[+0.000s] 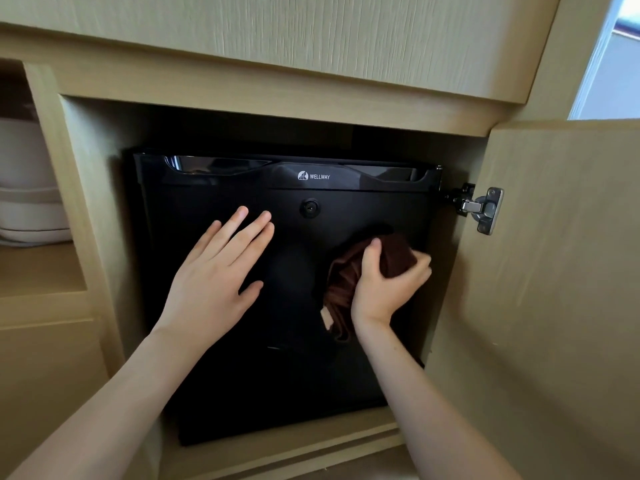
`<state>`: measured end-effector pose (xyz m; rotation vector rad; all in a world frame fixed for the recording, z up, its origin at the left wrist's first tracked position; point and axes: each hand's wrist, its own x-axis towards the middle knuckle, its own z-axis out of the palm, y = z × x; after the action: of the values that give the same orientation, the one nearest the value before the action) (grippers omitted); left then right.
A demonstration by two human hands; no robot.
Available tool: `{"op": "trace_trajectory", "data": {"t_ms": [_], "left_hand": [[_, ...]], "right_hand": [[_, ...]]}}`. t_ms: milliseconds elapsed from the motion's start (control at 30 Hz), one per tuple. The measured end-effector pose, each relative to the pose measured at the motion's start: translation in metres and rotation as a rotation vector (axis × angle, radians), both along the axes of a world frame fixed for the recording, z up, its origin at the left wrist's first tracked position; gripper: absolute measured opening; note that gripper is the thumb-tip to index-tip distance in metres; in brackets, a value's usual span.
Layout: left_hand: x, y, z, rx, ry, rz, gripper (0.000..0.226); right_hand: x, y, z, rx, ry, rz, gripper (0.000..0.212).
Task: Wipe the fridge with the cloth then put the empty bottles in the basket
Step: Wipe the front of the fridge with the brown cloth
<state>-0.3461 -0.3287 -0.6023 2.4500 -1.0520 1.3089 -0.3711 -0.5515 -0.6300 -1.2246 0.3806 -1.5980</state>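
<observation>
Pale wooden cabinet niche (pixel 346 119) houses the black closed-door mini fridge (pixel 277 358) — left hand (pixel 211 271) flat, fingers apart; right hand (pixel 388 282) fingers clamped on the brown cloth (pixel 343 282).

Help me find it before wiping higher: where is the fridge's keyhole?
In the head view, the keyhole sits upper-centre on the black fridge door, below the WELLWAY logo, just right of the left hand fingertips.
</observation>
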Motion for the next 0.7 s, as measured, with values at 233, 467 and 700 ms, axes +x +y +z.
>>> {"op": "trace_trajectory", "data": {"t_ms": [233,467,700], "left_hand": [[-0.005,-0.003,0.0,-0.012,0.014,0.005,0.09],[-0.002,-0.001,-0.001,-0.011,-0.004,0.003,0.089],[-0.003,-0.002,-0.002,-0.009,0.007,0.008,0.087]], "right_hand": [[-0.007,-0.008,-0.037,0.26,0.135,-0.001,0.036],[-0.001,-0.023,0.02,0.07,0.01,-0.011,0.036],[-0.01,-0.011,-0.071,0.402,0.127,0.022,0.04]]}}
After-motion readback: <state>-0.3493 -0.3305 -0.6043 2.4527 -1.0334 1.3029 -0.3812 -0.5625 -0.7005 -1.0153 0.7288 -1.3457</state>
